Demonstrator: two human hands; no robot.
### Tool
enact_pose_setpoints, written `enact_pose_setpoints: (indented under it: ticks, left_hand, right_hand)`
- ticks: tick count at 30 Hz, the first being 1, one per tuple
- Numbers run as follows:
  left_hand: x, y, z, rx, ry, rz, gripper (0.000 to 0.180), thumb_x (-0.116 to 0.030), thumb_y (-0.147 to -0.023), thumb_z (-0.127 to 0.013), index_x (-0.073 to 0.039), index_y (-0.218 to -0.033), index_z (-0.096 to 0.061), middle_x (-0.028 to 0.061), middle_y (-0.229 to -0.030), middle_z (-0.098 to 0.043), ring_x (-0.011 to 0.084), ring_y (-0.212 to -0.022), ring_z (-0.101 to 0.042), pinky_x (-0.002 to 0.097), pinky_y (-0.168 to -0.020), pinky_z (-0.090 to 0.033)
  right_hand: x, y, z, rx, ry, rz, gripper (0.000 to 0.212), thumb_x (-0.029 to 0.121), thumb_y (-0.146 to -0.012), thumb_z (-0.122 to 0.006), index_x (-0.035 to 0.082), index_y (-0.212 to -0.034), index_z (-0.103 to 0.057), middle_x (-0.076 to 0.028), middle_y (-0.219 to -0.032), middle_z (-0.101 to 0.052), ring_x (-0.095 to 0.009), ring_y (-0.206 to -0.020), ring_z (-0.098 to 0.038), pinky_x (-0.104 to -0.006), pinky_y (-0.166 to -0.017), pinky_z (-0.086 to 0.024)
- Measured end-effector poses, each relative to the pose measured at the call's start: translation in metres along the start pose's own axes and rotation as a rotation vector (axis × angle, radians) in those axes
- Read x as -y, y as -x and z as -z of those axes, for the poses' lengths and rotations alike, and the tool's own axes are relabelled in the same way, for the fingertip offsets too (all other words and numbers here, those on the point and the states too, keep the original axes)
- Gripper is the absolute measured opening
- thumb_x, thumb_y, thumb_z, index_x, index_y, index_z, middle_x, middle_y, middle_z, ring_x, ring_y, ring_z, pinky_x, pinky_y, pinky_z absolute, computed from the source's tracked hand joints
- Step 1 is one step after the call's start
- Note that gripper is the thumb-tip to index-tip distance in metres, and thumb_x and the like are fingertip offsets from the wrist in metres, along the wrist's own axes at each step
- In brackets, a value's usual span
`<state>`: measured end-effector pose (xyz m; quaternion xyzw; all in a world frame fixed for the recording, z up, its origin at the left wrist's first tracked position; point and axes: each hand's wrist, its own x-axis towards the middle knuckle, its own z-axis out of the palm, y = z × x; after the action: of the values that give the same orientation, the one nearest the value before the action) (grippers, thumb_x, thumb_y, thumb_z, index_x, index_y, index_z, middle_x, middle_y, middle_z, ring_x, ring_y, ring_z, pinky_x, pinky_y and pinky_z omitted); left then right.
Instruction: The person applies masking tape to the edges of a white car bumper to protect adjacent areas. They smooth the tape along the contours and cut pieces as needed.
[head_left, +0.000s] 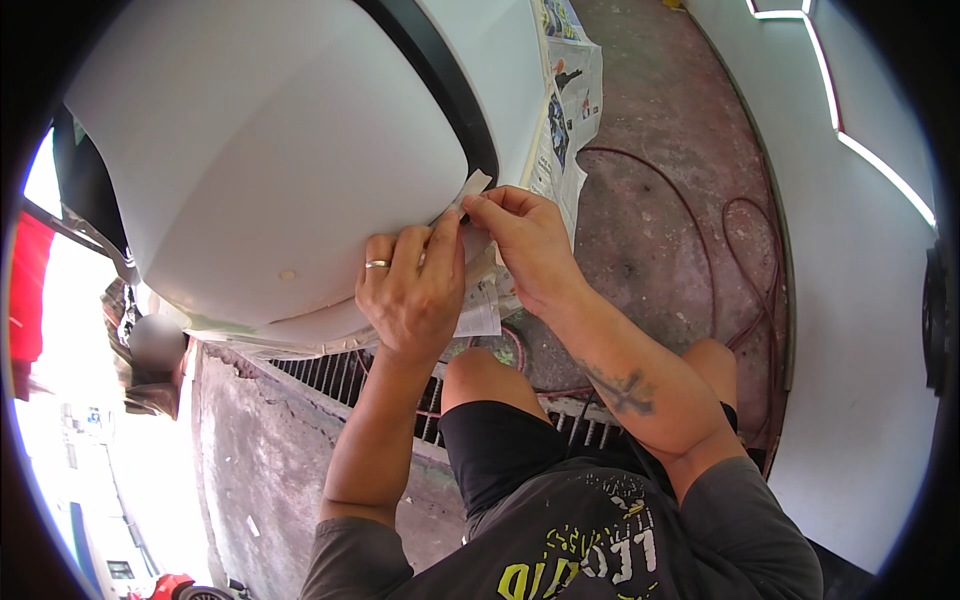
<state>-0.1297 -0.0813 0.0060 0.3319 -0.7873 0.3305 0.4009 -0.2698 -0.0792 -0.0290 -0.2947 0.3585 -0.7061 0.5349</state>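
Observation:
A short strip of pale masking tape (477, 184) stands at the lower corner of a black trim band (440, 75) on a light grey vehicle body panel (300, 150). My right hand (530, 240) pinches the strip between thumb and fingers. Close against it, my left hand (410, 290) has its thumb and index finger at the tape's lower end, while its other fingers bend over the panel. A ring shows on one of the left fingers. The fingertips hide where the tape meets the trim.
Taped newspaper sheets (560, 120) hang along the panel's right edge. A red hose (710, 250) lies looped on the stained concrete floor (640, 60). Beneath the panel runs a metal drain grate (320, 378). On the right stands a pale wall (850, 300); a blurred person (155, 345) is at left.

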Motion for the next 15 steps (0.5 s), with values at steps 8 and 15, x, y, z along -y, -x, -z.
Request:
enact_pose_setpoints:
  ticks: [8,15]
  left_hand:
    - [0.0022,-0.0001,0.0001,-0.012,0.008,0.013,0.019,-0.006,-0.082,-0.086,-0.014,-0.098,-0.084,-0.0024,-0.084,-0.067,0.0211,-0.076,-0.063,0.0352,-0.067,-0.054]
    - [0.0009,-0.0006,-0.0016,-0.027,0.014,0.016,0.018,-0.006,-0.082,-0.086,-0.014,-0.097,-0.084,-0.0018,-0.085,-0.069,0.0214,-0.077,-0.065,0.0352,-0.067,-0.054]
  right_hand:
    - [0.0047,0.0023,-0.0035,0.015,-0.039,-0.018,0.019,0.019,-0.100,-0.076,0.001,-0.094,-0.075,0.002,-0.083,-0.068,-0.004,-0.075,-0.055,-0.0236,-0.067,-0.043]
    - [-0.0002,-0.0005,-0.0004,0.024,-0.062,-0.018,0.018,0.018,-0.099,-0.076,0.002,-0.093,-0.075,0.003,-0.081,-0.067,-0.003,-0.073,-0.053,-0.0232,-0.066,-0.042]
